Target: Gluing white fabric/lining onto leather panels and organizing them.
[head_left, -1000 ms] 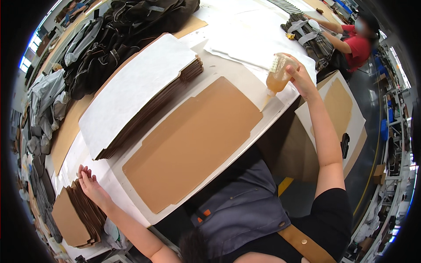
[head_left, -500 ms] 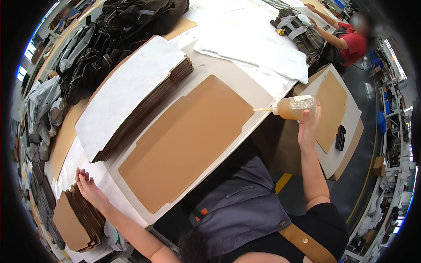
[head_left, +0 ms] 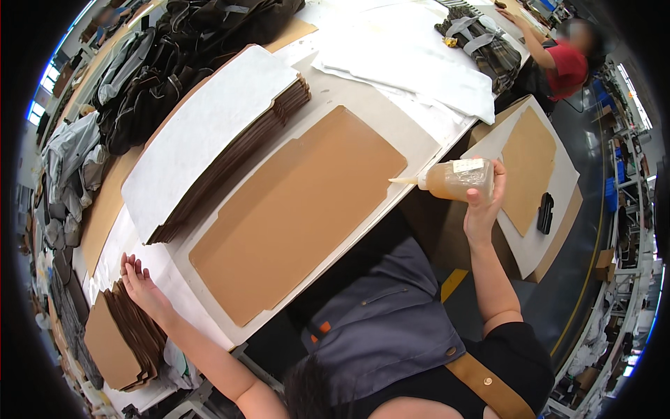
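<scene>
In my right hand [head_left: 485, 213] is a clear squeeze bottle [head_left: 457, 179] of amber liquid, held on its side. Its pale nozzle points left, at the right edge of a brown shaped panel [head_left: 300, 216] that lies flat on the table. Whether the tip touches the panel I cannot tell. My left hand [head_left: 145, 290] is empty, with its fingers loosely apart and slightly curled. It hovers over the table's left end, close to a stack of smaller brown pieces [head_left: 115, 342].
Behind the panel stands a thick stack of similar panels with a white top [head_left: 209, 133]. Dark garments [head_left: 181, 56] are heaped at the far left. White sheets [head_left: 412, 80] lie at the back. On my right, a box top [head_left: 551, 241] bears a black tool [head_left: 545, 214]. A person in red works beyond.
The bottle in my right hand has moved left and slightly down along the panel's right edge. My left hand has barely moved.
</scene>
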`<action>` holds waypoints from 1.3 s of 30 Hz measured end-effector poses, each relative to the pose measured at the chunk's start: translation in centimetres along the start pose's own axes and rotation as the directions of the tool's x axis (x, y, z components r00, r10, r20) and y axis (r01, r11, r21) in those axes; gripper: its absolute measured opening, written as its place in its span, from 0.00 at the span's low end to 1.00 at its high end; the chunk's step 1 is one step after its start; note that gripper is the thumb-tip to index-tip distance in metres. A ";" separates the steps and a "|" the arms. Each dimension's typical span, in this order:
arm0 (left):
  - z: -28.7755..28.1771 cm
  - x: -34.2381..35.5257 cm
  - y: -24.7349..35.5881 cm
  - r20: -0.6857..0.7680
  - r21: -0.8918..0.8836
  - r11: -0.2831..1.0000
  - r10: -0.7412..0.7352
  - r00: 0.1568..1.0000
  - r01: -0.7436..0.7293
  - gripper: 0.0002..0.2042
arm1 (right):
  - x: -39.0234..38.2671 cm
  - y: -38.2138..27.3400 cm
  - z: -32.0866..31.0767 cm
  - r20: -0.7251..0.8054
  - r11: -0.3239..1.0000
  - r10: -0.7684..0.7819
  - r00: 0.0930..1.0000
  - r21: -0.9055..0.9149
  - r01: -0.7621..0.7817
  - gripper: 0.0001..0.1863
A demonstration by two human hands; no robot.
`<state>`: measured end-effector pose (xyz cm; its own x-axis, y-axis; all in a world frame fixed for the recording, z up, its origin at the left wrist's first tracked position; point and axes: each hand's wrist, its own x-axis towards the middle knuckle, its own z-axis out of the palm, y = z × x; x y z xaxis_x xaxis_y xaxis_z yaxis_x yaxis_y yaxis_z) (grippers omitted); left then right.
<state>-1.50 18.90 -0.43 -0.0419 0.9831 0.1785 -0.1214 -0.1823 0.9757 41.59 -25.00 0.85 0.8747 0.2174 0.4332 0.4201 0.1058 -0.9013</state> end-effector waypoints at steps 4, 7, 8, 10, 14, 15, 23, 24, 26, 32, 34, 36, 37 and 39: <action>0.1 -0.2 0.3 0.005 -0.003 1.000 -0.004 1.000 0.004 0.14 | -0.7 0.0 0.3 0.048 0.999 0.016 0.999 0.040 -0.018 0.48; 0.2 -0.3 0.2 0.003 -0.006 1.000 -0.006 1.000 0.006 0.14 | -1.2 -0.2 0.0 0.058 0.999 0.019 0.998 0.042 -0.022 0.48; 0.1 -0.3 0.2 0.005 -0.009 1.000 -0.002 1.000 0.003 0.14 | -1.4 -0.3 0.0 0.057 0.999 0.026 0.998 0.043 -0.029 0.48; 0.1 -0.2 0.2 0.002 -0.013 1.000 -0.001 1.000 0.001 0.14 | -2.0 -0.5 0.0 0.051 0.998 0.030 0.998 0.045 -0.032 0.48; 0.6 -0.4 0.5 0.005 -0.032 0.999 -0.001 1.000 0.001 0.14 | -3.3 -0.7 0.4 0.027 1.000 0.008 1.000 0.030 -0.009 0.47; 0.6 -0.5 0.5 0.000 -0.027 1.000 -0.003 1.000 0.003 0.14 | -3.7 -0.6 0.6 0.032 0.999 0.013 0.999 0.030 -0.014 0.47; 0.5 -0.5 0.6 0.016 -0.058 0.998 0.004 1.000 -0.003 0.14 | -6.7 -1.8 3.3 0.132 0.989 -0.082 0.988 0.134 0.064 0.46; 0.6 -0.5 0.7 0.018 -0.061 0.998 0.008 1.000 -0.007 0.14 | -7.0 -2.0 3.6 0.151 0.986 -0.096 0.984 0.148 0.074 0.46; 0.6 -0.6 0.6 0.011 -0.061 0.998 0.011 1.000 -0.011 0.14 | -7.7 -2.2 4.1 0.184 0.984 -0.103 0.977 0.163 0.073 0.45; 0.7 -0.7 1.1 0.016 -0.089 0.996 0.025 1.000 -0.023 0.14 | -10.1 -2.6 5.7 0.275 0.966 -0.167 0.947 0.237 0.101 0.47; 0.6 -0.8 1.3 0.003 -0.096 0.995 0.026 1.000 -0.026 0.14 | -10.8 -2.7 6.5 0.311 0.957 -0.187 0.932 0.272 0.101 0.47; 0.6 -0.8 1.1 -0.013 -0.103 0.994 0.022 1.000 -0.023 0.14 | -11.4 -2.6 7.1 0.342 0.940 -0.234 0.910 0.320 0.122 0.47; 0.4 -0.7 1.1 0.001 -0.118 0.992 0.036 0.999 -0.035 0.14 | -11.6 -2.6 7.4 0.357 0.938 -0.233 0.904 0.328 0.112 0.47; 0.6 -0.6 1.3 0.001 -0.130 0.991 0.045 0.999 -0.044 0.13 | -12.0 -2.6 7.8 0.408 0.936 -0.283 0.868 0.316 0.157 0.47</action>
<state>-1.07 18.04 0.83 -0.0460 0.9739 0.2224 -0.2470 -0.2268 0.9421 28.08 -20.33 -2.01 0.5417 0.5547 0.6315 0.4537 0.4396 -0.7752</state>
